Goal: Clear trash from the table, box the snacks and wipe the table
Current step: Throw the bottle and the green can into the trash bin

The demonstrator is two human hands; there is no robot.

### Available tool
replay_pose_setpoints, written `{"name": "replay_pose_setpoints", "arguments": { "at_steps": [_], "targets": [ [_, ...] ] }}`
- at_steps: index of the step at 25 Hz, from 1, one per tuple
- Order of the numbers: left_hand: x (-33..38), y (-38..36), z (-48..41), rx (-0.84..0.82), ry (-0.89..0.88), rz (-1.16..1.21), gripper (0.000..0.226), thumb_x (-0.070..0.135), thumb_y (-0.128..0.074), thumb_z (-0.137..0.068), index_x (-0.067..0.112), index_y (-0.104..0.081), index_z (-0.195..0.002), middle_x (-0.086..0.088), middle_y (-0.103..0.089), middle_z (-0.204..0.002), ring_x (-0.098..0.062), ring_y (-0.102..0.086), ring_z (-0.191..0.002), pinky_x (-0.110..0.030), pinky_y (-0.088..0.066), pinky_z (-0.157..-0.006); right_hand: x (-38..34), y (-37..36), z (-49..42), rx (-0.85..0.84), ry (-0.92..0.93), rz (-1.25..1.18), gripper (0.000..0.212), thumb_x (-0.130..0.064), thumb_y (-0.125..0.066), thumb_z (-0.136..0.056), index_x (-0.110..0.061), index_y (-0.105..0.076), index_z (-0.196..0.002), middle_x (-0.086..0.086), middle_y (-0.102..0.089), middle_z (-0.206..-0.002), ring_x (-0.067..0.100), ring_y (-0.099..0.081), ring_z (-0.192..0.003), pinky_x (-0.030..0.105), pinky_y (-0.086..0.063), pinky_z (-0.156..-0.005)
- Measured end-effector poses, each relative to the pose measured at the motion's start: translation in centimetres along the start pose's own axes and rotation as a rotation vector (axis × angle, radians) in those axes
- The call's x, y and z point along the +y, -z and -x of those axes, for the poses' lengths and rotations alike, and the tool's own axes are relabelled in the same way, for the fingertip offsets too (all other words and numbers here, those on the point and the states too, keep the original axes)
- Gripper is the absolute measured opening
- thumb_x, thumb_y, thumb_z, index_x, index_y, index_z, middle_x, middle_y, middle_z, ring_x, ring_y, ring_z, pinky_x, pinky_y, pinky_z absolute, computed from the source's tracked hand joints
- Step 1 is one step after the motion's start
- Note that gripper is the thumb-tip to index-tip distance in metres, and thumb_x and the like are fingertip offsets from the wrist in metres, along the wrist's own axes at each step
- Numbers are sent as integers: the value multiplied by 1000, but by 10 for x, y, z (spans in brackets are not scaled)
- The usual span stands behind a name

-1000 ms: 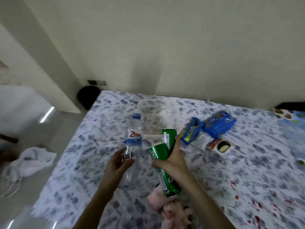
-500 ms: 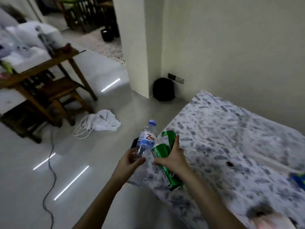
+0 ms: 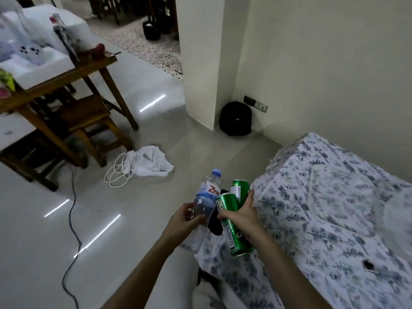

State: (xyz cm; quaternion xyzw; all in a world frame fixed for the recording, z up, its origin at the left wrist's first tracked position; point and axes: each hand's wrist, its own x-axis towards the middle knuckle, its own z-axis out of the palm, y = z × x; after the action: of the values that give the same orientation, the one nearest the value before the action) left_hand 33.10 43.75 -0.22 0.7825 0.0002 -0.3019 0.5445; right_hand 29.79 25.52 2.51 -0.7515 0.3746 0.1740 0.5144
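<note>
Floor: white bag (image 3: 153, 162) (cable beside) | left hand (image 3: 182, 221) grips bottle (image 3: 206, 197) | right hand (image 3: 245, 217) clasps cans (image 3: 234, 221)

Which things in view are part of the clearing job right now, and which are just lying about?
Job:
- water bottle, held in left hand
- two green cans, held in right hand
- table with floral cloth

Lying about:
- white bag and white cord on floor
- black cable
- black bin by wall
- wooden table and stool

Home interior: cloth-covered table (image 3: 330, 197), wooden chair (image 3: 89, 121), tiled floor (image 3: 33, 241).
</note>
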Motion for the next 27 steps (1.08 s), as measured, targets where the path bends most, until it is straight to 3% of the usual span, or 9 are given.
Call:
{"name": "replay_pose_setpoints", "arguments": {
  "at_steps": [6, 9, 11, 15, 18, 20, 23, 25, 27],
  "targets": [
    [-5, 7, -111, -50, 125, -40, 41, 36, -67, -83, 23, -53, -119, -5, -68, -109, -15, -66, -93, -23, -53, -73, -24, -22, -101, -32, -126, -104, 137, -40, -84, -55, -29, 16, -148, 21, -28, -148, 36, -41, -128, 42, -41, -102],
    [-28, 9, -160, -24, 232, -35, 41, 35, -69, -82, 21, -54, -118, -6, -69, -103, -17, -67, -88, -32, -58, -75, -11, -47, -153, -76, -269, -228, 137, -32, -83, -53, -28, 15, -149, 17, -37, -145, 32, -47, -121, 38, -45, -97],
    [-54, 7, -198, -38, 306, -19, 40, 32, -70, -82, 17, -54, -116, -9, -69, -102, -19, -67, -85, -32, -57, -73, 3, -70, -192, -83, -343, -307, 142, -33, -80, -43, -29, 17, -147, 15, -40, -143, 31, -50, -117, 42, -47, -97],
    [-115, -4, -271, -189, 364, -85, 16, 30, -71, -81, 23, -58, -88, -3, -65, -83, -14, -59, -69, -26, -49, -60, 42, -113, -274, -40, -432, -304, 150, -40, -76, -29, -34, 20, -145, 14, -34, -147, 33, -47, -122, 46, -47, -98],
    [-176, -18, -337, -325, 378, -192, 25, 42, -70, -69, 20, -61, -75, -5, -60, -73, -17, -55, -65, -27, -43, -59, 79, -140, -338, -41, -523, -300, 151, -38, -78, -31, -35, 23, -144, 14, -33, -146, 34, -50, -119, 47, -49, -96],
    [-222, -32, -377, -362, 402, -280, 44, 54, -70, -64, 13, -60, -78, -6, -58, -71, -19, -55, -66, -30, -43, -62, 110, -153, -375, -92, -583, -358, 143, -30, -82, -49, -30, 24, -145, 16, -41, -141, 34, -54, -112, 42, -52, -88],
    [-270, -57, -419, -360, 398, -381, 50, 58, -68, -69, 10, -58, -80, -7, -58, -71, -22, -57, -67, -30, -43, -62, 154, -162, -412, -101, -611, -436, 127, -24, -82, -66, -26, 15, -149, 16, -48, -134, 30, -58, -103, 32, -50, -69],
    [-294, -72, -437, -339, 386, -404, 48, 56, -62, -76, 10, -63, -90, -7, -65, -82, -26, -65, -82, -31, -47, -68, 174, -167, -429, -63, -609, -447, 106, -32, -82, -68, -20, -13, -149, 10, -56, -119, 25, -59, -94, 30, -49, -67],
    [-305, -83, -446, -363, 347, -444, 33, 40, -55, -89, 12, -66, -102, -6, -68, -96, -24, -65, -92, -30, -48, -76, 188, -169, -437, -5, -597, -424, 72, -35, -73, -80, -12, -37, -138, 3, -57, -105, 19, -56, -87, 29, -45, -65]
  ]
}}
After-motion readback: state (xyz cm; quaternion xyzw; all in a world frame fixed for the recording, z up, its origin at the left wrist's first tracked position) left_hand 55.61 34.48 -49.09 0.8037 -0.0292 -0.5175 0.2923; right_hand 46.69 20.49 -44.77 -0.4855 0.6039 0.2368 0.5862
